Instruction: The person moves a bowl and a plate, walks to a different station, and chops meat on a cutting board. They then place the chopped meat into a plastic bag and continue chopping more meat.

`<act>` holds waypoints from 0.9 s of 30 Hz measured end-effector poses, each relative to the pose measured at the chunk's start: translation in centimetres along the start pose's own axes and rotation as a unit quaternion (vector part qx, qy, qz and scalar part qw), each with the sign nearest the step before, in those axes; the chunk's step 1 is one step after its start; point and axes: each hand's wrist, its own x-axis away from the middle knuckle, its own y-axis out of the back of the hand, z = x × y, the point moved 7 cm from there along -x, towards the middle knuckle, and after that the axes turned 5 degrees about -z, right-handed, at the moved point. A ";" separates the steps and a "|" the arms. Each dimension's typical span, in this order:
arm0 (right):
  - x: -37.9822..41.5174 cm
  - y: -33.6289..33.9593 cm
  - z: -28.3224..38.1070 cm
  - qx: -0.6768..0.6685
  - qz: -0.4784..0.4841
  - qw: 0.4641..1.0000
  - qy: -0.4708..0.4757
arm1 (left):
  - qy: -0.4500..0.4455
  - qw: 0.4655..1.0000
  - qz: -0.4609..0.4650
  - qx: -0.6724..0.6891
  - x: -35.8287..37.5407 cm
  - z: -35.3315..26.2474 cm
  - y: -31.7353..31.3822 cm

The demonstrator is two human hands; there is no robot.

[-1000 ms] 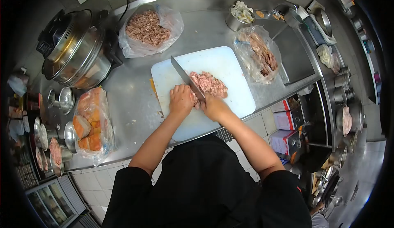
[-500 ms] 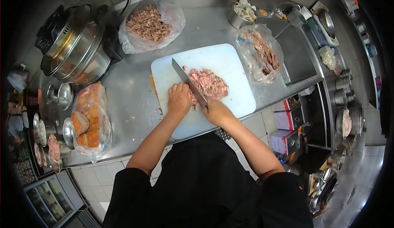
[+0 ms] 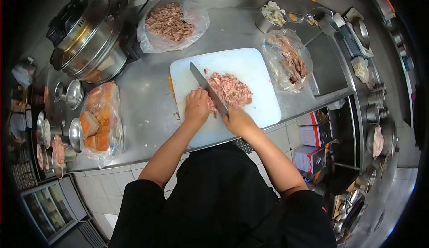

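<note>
Right hand (image 3: 238,120) clamped on cleaver (image 3: 208,90) handle, left hand (image 3: 197,106) curled, knuckles against the blade, pile of chopped pink meat (image 3: 230,90) just right of the blade on white cutting board (image 3: 250,67), steel worktop (image 3: 143,100), bagged minced meat (image 3: 170,22) behind.

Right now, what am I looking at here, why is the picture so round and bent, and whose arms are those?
No machine here: a person wears a camera on the head, looking down, so the wide lens bends everything. Those arms are the wearer's own. The right hand has its grip on a knife; the left hand rests beside the blade. The knife lies across chopped meat on a white cutting board. On the steel counter lie bags of meat, a bag of orange pieces and a big lidded pot.
</note>
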 end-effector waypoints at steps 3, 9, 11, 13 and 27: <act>-1.1 2.2 1.4 -0.002 -0.041 0.998 0.039 | 0.009 0.999 -0.038 0.026 0.3 0.4 0.9; 5.3 6.8 2.0 0.058 0.044 0.997 0.019 | 0.017 1.000 -0.024 -0.012 0.9 0.5 1.3; 6.9 6.1 1.4 0.087 0.132 0.986 -0.047 | 0.015 0.999 -0.023 -0.017 0.9 0.4 1.2; 6.1 3.3 0.4 0.062 0.135 0.987 -0.065 | 0.013 1.000 -0.016 -0.022 1.0 0.5 1.0; 3.9 2.8 1.6 0.017 0.065 0.998 -0.012 | 0.018 1.000 -0.020 -0.012 1.5 0.7 1.3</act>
